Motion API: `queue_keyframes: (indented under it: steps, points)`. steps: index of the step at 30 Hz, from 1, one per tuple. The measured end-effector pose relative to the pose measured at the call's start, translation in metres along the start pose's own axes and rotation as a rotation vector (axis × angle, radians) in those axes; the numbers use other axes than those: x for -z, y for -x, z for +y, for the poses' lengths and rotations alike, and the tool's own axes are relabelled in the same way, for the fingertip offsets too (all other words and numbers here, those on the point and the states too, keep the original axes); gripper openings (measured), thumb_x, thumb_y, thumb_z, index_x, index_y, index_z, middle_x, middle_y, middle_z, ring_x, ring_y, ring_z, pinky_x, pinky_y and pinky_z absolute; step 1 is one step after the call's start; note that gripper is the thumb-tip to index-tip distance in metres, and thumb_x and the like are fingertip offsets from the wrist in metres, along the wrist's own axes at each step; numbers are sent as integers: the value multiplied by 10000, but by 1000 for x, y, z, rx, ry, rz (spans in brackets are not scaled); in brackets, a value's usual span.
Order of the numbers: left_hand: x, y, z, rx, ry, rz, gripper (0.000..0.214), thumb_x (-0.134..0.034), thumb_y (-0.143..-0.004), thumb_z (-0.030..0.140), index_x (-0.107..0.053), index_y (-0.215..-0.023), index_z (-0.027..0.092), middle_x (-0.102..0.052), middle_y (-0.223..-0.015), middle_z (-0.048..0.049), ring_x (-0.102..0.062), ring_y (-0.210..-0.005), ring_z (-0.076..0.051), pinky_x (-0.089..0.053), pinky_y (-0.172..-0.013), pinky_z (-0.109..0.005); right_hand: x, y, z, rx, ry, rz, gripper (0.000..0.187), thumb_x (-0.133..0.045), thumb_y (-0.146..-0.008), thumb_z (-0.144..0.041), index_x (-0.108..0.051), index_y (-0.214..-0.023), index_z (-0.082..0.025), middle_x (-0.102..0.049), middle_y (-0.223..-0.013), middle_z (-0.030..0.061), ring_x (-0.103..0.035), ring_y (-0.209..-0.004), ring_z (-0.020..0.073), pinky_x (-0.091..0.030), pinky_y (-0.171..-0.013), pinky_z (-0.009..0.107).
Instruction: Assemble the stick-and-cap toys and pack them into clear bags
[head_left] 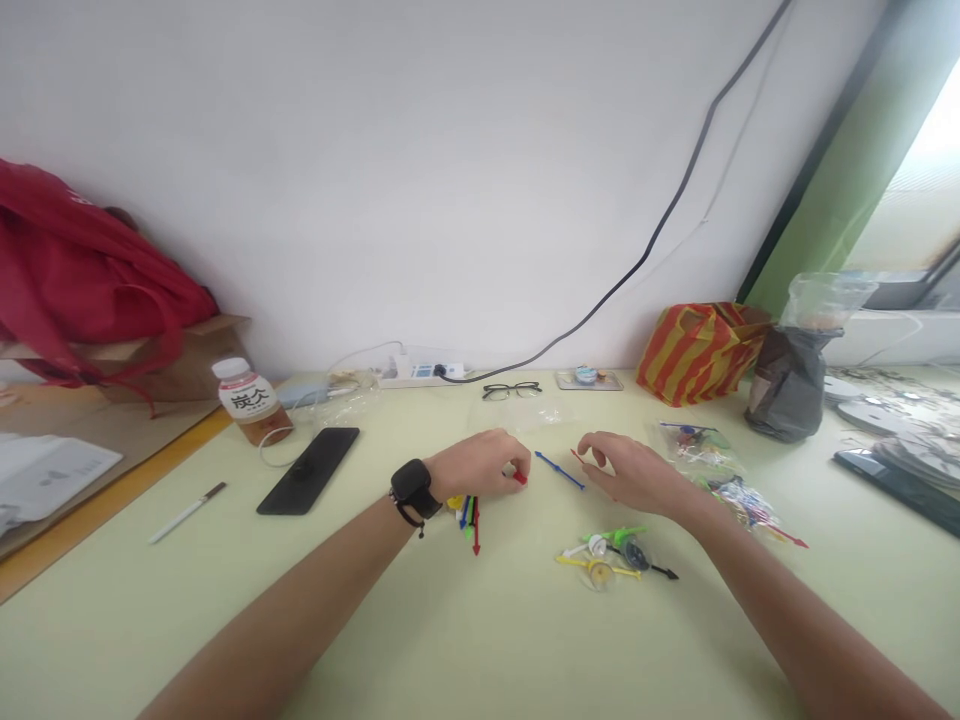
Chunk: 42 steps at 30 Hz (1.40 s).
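My left hand (487, 463), with a black watch on its wrist, is closed on a small red plastic piece (520, 478), mostly hidden by the fingers. Beneath that hand lie several coloured plastic arrows, among them a red one (476, 530) and a blue one (464, 513). To the right, my right hand (619, 468) has its fingers curled at a thin red arrow (576, 455), whose other end is hidden. Between both hands a blue arrow (559, 470) lies flat. Nearer to me is a cluster of arrow spinners (602, 573) with clear round discs, in yellow, white, green and black.
Packed spinner parts (739, 500) lie right of my right arm. Behind are eyeglasses (511, 391), a power strip (427, 373), a striped bag (697, 350) and a dark bag (784, 385). A black phone (309, 472), a bottle (251, 402) and a pen (187, 512) lie left.
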<state>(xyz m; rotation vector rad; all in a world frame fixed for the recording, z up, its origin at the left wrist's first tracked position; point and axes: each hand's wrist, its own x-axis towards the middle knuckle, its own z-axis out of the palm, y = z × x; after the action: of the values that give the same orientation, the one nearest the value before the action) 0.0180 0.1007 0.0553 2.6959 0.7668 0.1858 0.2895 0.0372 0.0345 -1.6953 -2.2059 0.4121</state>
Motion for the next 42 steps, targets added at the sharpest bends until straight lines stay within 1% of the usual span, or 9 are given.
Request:
queue_keyframes:
  steps: [3,6,9,13,20,28,34,39,42]
  points:
    - [3,2,-7,50,-17,-23,73,-708,-870,265,-759,-869,212,-762,-962,-41,-675,-946,-225,-459,-767,-295,13,6,-4,127,-100,-205,126,-611,-906,-318,-689,-939,-226,-670,-907,33,-609,-809,192,-454,-698,297]
    - [9,5,-13,76,-10,-40,141,-725,-865,317,-762,-962,221,-749,-1037,-50,-667,-1000,-231,-472,-797,-295,19,12,-6,214,-183,-477,212,-745,-826,-382,-734,-976,-233,-656,-908,23,-587,-807,185,-452,-673,276]
    - [16,9,-18,93,1,-81,299,-790,-798,331,-750,-1078,235,-732,-1088,-54,-665,-1023,-238,-481,-773,-284,18,13,-7,225,-212,-580,225,-769,-810,-392,-739,-947,-216,-663,-921,29,-569,-798,177,-442,-664,270]
    - [21,10,-23,127,21,-162,330,-794,-781,302,-753,-1102,237,-733,-1030,-46,-677,-938,-218,-474,-719,-272,17,10,-9,189,-222,-524,201,-747,-834,-394,-714,-904,-208,-647,-874,24,-550,-783,171,-426,-651,265]
    - [19,10,-24,111,43,-93,330,-805,-779,327,-754,-1091,232,-733,-988,-44,-672,-916,-219,-450,-693,-265,16,10,-12,191,-280,-334,159,-716,-847,-359,-640,-832,-220,-586,-780,-8,-531,-699,154,-408,-613,266]
    - [26,10,-4,-5,83,-4,265,-759,-868,388,-751,-1079,227,-733,-959,-41,-681,-908,-208,-467,-746,-277,11,9,-12,144,-367,-402,219,-758,-765,-299,-558,-809,-222,-536,-713,-42,-516,-641,139,-355,-548,246]
    - [17,5,18,-54,232,-34,404,-819,-824,450,-723,-1148,228,-747,-972,-44,-694,-856,-193,-490,-718,-270,12,11,-20,97,-489,-389,391,-781,-759,-298,-535,-1060,-254,-583,-808,-58,-524,-656,130,-373,-574,248]
    - [1,-1,30,7,401,9,456,-789,-853,511,-626,-1155,210,-758,-946,-60,-720,-857,-208,-518,-705,-287,4,7,-27,71,-631,-325,339,-796,-762,-336,-511,-909,-228,-539,-726,-63,-489,-616,119,-339,-535,242]
    - [-4,-3,32,14,530,75,416,-773,-878,470,-584,-1141,208,-770,-978,-71,-735,-897,-205,-544,-750,-302,1,6,-31,54,-811,-290,373,-814,-768,-348,-485,-899,-230,-544,-735,-62,-506,-628,117,-387,-552,243]
